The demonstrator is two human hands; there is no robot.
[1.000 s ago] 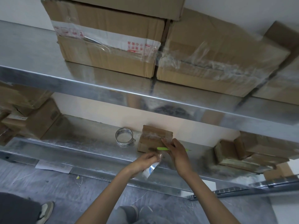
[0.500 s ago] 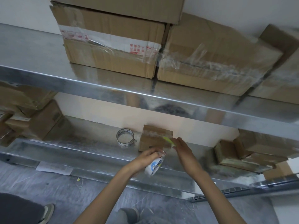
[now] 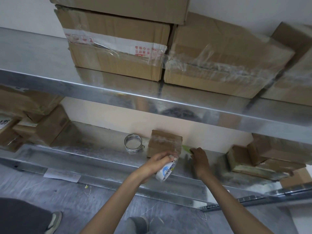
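left hand (image 3: 152,164) curled round the light, stiff tape roll (image 3: 166,172), best gripped across its rim, just before the small box (image 3: 164,143); right hand (image 3: 199,160) beside it pinches a slim green tool (image 3: 185,148) by its near end.

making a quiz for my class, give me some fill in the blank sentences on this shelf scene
1. The left hand holds a white roll of ___.
2. The clear roll stands ___ of the small box.
3. The stick at the right hand is ___.
Missing words: tape; left; green.
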